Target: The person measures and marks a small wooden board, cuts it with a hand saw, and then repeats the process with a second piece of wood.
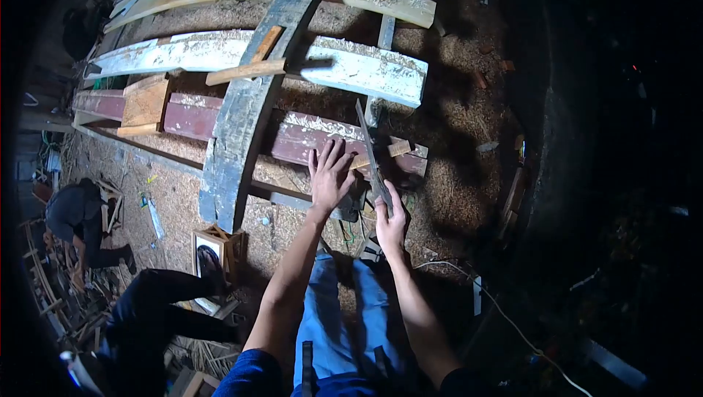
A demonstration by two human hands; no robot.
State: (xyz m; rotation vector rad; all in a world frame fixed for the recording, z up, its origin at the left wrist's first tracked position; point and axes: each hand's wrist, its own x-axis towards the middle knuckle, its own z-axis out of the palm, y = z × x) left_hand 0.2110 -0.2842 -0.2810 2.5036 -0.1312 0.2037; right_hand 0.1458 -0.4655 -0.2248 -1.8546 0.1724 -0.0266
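My right hand (391,225) is closed round the grip of a handsaw (368,144), its narrow blade pointing away from me. The blade crosses a short strip of light wood (395,150) that lies on a maroon-painted beam (311,133). To the left of the saw, my left hand (332,177) lies on the beam with its fingers spread, fingertips near the strip's left end. Pale shavings are scattered along the top of the beam.
A heavy grey plank (245,115) lies across several beams, with small wood offcuts (253,71) on it. Beyond is a white-painted beam (366,71). Two other people are on the left, one (77,221) bending low. A pale cable (505,313) runs along the ground at right.
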